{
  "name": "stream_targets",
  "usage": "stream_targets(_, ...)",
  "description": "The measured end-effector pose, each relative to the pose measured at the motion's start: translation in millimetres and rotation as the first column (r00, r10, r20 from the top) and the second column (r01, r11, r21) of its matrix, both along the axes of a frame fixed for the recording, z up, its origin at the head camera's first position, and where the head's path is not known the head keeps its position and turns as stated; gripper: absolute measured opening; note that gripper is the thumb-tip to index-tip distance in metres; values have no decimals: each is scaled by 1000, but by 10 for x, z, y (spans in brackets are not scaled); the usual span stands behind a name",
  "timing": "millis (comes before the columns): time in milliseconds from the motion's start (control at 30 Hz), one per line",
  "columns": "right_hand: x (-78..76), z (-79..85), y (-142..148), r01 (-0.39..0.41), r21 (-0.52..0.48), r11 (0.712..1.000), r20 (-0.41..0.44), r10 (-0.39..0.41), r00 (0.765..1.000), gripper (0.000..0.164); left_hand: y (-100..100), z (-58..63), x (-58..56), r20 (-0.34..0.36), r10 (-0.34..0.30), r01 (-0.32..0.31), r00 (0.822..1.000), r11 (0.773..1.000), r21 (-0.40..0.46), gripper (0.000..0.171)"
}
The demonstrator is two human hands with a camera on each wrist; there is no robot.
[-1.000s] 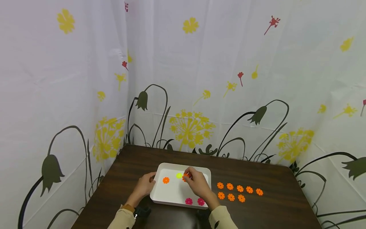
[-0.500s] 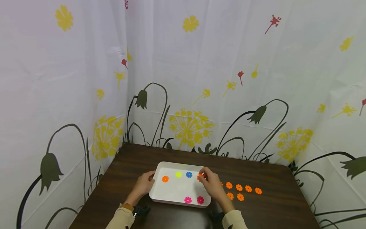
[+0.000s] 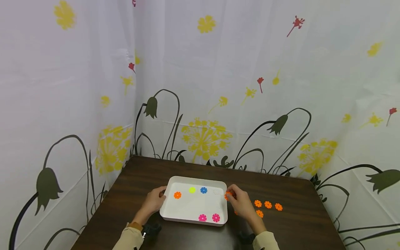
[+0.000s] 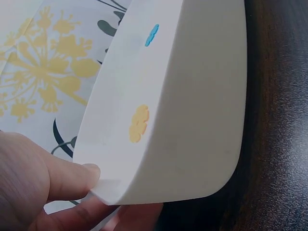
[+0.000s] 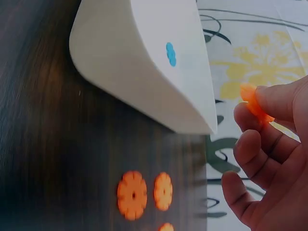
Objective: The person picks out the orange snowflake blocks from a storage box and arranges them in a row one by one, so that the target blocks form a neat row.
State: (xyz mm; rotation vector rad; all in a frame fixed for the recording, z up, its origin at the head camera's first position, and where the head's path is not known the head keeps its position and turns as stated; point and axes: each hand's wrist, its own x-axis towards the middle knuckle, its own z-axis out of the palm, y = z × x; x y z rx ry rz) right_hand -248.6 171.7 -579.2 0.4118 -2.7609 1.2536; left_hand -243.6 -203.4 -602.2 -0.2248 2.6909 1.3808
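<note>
My left hand (image 3: 153, 201) grips the left rim of a shallow white tray (image 3: 189, 206), its thumb (image 4: 89, 179) over the edge. In the tray lie an orange notched disc (image 3: 177, 195), a yellow disc (image 3: 192, 190), a blue disc (image 3: 203, 190) and two pink discs (image 3: 216, 218). Just beyond the tray's right rim, my right hand (image 3: 242, 203) pinches another orange notched disc (image 5: 253, 102) between thumb and forefinger, raised off the table in the right wrist view. That hand partly covers the loose discs behind it in the head view.
Several orange discs (image 3: 268, 205) lie in rows on the dark wooden table (image 3: 297, 229), right of the tray. A white curtain (image 3: 175, 52) printed with flowers hangs close behind the table and along its sides.
My right hand has moved rightward with the orange disc, from above the tray to past its right rim, uncovering the blue disc. The left hand has kept its grip on the tray.
</note>
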Motion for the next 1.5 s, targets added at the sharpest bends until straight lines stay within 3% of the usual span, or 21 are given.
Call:
stream_targets(700, 63, -28, 586, 121, -56, 991, 81, -116, 990, 9, -104, 28, 39, -16, 8, -8, 1000, 1000, -20, 45)
stream_targets(1133, 181, -109, 1018, 216, -3, 976, 115, -215, 970, 8, -67, 25, 39, -7, 6, -6, 1000, 1000, -29, 45)
stream_targets(1500, 301, -190, 1381, 304, 88, 949, 85, -311, 947, 7, -27, 13, 14, 27, 1, 0, 1000, 1000, -24, 47)
